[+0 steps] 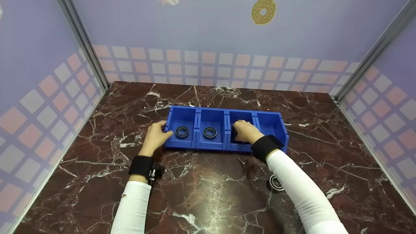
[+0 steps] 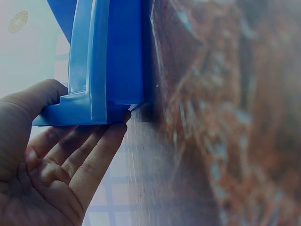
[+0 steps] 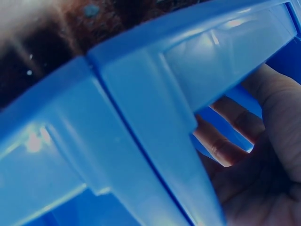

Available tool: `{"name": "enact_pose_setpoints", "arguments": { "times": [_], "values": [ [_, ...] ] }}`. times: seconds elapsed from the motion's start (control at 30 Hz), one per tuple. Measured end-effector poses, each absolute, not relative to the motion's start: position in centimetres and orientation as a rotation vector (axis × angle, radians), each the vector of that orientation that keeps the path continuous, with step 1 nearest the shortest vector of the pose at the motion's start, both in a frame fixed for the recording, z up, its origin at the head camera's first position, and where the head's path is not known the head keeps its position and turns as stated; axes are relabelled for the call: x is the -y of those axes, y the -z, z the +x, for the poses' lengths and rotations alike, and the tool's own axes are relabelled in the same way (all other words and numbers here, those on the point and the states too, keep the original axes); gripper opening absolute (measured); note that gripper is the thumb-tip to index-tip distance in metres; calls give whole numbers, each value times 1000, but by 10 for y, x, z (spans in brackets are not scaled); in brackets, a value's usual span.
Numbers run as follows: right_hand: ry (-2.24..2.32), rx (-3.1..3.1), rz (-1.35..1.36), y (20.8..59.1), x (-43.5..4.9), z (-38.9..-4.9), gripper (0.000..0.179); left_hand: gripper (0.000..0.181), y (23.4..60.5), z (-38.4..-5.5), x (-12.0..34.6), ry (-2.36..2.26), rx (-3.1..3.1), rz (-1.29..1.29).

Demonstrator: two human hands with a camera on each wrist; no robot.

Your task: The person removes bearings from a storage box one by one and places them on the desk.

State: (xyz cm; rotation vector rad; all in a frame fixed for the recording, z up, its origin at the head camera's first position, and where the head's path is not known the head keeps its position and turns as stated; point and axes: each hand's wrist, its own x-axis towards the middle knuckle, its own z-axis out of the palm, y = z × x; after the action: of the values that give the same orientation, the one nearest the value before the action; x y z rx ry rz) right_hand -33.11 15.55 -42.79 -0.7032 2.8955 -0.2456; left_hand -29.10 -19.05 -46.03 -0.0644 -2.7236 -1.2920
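Note:
A row of joined blue bins (image 1: 211, 146) stands on the table. Round the row's left side wall, my left hand (image 1: 155, 136) has its thumb over the rim and fingers outside; the left wrist view shows the thumb and fingers on either side of the blue wall (image 2: 99, 61). One bearing (image 1: 182, 137) lies in the leftmost bin, another bearing (image 1: 210, 137) in the second. My right hand (image 1: 246, 131) reaches down into the third bin, fingers curled around a dark bearing (image 1: 235, 133), mostly covered by the hand. In the right wrist view, the bin's front wall (image 3: 141, 108) hides the fingertips.
A further bearing (image 1: 271, 184) lies on the dark marbled table (image 1: 201, 195), partly beside the right sleeve (image 1: 302, 191). The fourth bin (image 1: 271, 125) is at the row's right end. Patterned walls (image 1: 208, 35) enclose the table at the back and sides.

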Motion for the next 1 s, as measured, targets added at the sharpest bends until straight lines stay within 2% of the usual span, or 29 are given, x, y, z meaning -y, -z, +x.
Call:
{"name": "enact_pose_setpoints", "arguments": {
  "times": [0.77, 1.0],
  "values": [
    [240, -2850, -787, 422, -159, -335, 11, 53, 461, -294, 191, 1284, 2729, -62],
    [252, -2842, -802, 418, -161, -335, 19, 51, 461, -293, 190, 1278, 2728, -65]
  ]
}}
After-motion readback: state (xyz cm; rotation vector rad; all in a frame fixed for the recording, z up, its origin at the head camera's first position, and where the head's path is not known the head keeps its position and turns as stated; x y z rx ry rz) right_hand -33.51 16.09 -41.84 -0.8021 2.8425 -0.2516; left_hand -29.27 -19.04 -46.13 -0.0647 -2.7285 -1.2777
